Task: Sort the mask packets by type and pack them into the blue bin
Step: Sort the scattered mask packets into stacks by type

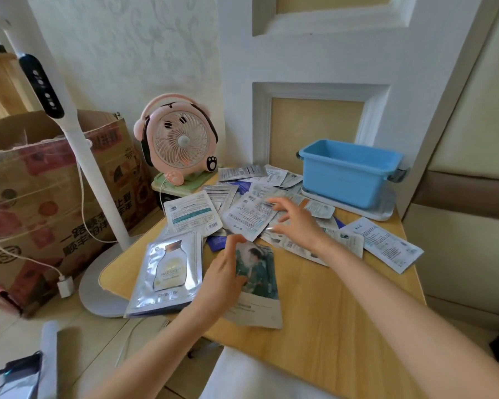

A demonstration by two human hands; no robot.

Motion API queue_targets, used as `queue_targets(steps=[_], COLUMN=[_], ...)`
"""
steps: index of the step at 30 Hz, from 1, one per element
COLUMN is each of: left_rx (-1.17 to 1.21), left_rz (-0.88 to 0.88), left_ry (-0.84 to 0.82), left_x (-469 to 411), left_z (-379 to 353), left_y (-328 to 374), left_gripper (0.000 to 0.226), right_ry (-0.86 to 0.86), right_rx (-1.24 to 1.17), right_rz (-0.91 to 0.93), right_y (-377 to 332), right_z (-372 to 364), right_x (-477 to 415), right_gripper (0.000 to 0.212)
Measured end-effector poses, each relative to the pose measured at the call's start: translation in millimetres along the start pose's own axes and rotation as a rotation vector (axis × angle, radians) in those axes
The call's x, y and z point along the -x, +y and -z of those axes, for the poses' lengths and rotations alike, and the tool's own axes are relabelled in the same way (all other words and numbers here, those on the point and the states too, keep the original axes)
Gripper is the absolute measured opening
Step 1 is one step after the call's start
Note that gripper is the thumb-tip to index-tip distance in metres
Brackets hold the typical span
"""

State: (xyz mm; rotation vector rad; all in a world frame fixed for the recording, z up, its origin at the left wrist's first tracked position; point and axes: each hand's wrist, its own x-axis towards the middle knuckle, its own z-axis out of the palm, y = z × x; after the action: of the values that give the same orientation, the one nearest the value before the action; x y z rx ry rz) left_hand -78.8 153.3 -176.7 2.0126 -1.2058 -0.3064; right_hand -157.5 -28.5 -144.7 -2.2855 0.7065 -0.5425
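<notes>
A: What was the surface, and the room around it?

B: A pale wooden table [329,312] stood in a corner, with a patterned wall and a white panelled door behind it. A pink fan [179,139] stood at the far left edge. On the floor to the left were a taped cardboard box [55,197] and a white stand [92,168] with a round base.

A: And the containers?

B: The blue bin [349,174] sat at the far right of the table on a white tray [383,213] (tray or lid, I couldn't tell which). Only its inner walls showed, because the near wall hid its floor. The cardboard box stood open, and what it held under clear plastic was hard to make out.

A: Where were the mask packets [257,203]?

B: Most lay overlapping in a loose heap between the fan and the bin. A silver stack [167,272] with a bottle on the front lay at the near left corner, and just beside it lay a portrait packet [260,272].

A: The hands?

B: The right hand [294,220] was spread over the heap with loose fingers, grasping nothing. The left hand [225,275] lay on the portrait packet and covered its left edge, so I couldn't tell whether it pinched the packet or only rested there. The small print on the packets was too blurred to read
</notes>
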Motion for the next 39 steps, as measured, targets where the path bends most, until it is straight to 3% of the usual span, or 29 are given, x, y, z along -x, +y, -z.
queue_targets(steps=[2,5,7,9,10,13,17,19,22,25,27,30,33,35,39], left_rx=[-0.247,-0.706,-0.828,-0.742,-0.715,-0.706,-0.767,-0.769,-0.578,-0.176,0.153,0.644,0.542,0.418,0.325], left_rz=[0.065,-0.238,-0.389,-0.324,-0.280,-0.177,-0.112,-0.120,-0.069,-0.085,-0.054,0.070,0.083,0.052,-0.017], left_ry=[0.021,0.053,-0.172,-0.485,-0.527,-0.511,-0.497,-0.514,-0.529,-0.265,-0.119,-0.077,0.073,0.120,0.040], left_x=[10.1,12.6,11.2,11.6,12.5,12.5,13.2,8.6,-2.8,-9.3,-13.9,-22.2,-27.5,-27.0,-33.4], left_z=[-4.0,-12.1,-17.1,-23.0,-29.1,-40.5,-35.2,-26.5,-14.1,-3.5,2.6,9.2,11.8,17.3,42.2], left_y=[-5.5,-11.8,-15.1,-21.8,-27.2,-27.9,-12.3,-7.9,-1.9,11.3,22.4,31.6,27.1,21.9,13.9], left_gripper=[0.063,0.098,0.091,0.095,0.097,0.103,0.072,0.068,0.072,0.063,0.069,0.078,0.071,0.070,0.041], right_ry=[-0.007,-0.217,-0.286,-0.281,-0.268,-0.195,-0.137,-0.111,0.082,0.333,0.270,0.054,-0.032,-0.028,-0.025], right_rx=[0.232,0.494,0.502,0.576,0.629,0.692,0.791,0.800,0.490,-0.243,-0.626,-0.808,-0.816,-0.764,-0.807], right_rz=[-0.108,-0.180,-0.234,-0.252,-0.244,-0.219,-0.120,-0.037,-0.066,-0.137,-0.121,-0.186,-0.258,-0.286,-0.305], right_y=[30.9,68.1,82.5,90.2,92.0,93.3,86.9,85.5,71.3,42.3,23.0,13.3,16.3,16.2,4.7], right_z=[14.5,26.4,24.0,18.1,15.1,11.5,10.7,13.4,27.1,44.3,46.4,29.4,13.0,4.7,10.3], right_x=[6.4,27.0,39.2,44.5,45.2,46.6,52.4,52.7,47.8,45.8,50.0,55.6,54.7,52.0,40.2], right_gripper=[0.072,0.093,0.096,0.090,0.086,0.076,0.055,0.043,0.027,0.017,0.016,0.026,0.040,0.038,0.036])
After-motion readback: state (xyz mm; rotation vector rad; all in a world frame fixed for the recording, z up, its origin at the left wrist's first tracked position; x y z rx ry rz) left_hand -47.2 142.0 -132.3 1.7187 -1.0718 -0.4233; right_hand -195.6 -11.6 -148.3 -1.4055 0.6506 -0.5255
